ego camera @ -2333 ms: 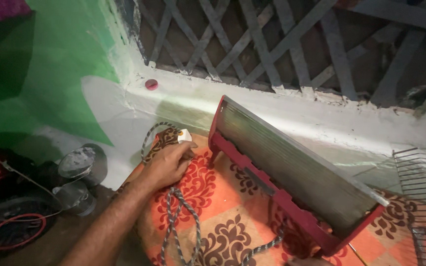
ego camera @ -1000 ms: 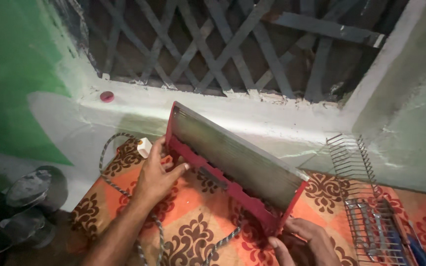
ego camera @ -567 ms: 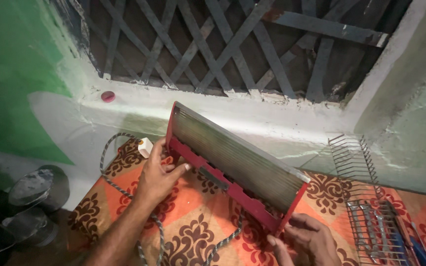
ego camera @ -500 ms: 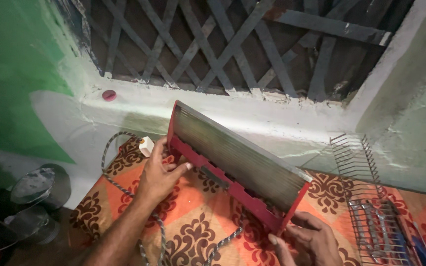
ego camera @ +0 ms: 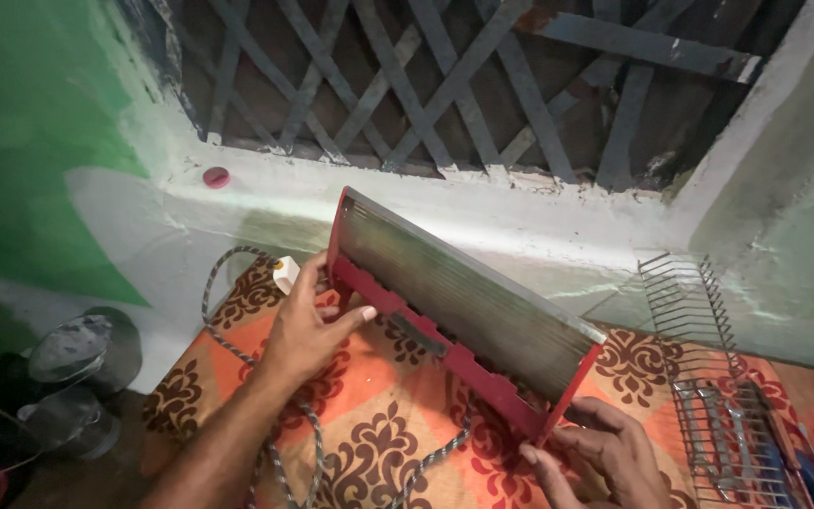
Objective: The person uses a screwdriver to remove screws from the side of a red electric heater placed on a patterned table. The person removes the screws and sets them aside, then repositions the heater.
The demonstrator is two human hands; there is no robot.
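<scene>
Orange patterned cloth point(ego camera: 369, 443), as before: left hand point(ego camera: 308, 325), right hand point(ego camera: 605, 452), each grip still clamped on red heater point(ego camera: 459, 306).

A window point(ego camera: 463, 85) fills the upper wall, closed by a dark lattice grille of crossed metal strips. Below it runs a white sill point(ego camera: 482, 203), chipped and stained, with a bright patch of light along it. The wall on the left point(ego camera: 21, 141) is painted green over white. An orange cloth with brown floral patterns point(ego camera: 369, 415) covers the surface below.
</scene>
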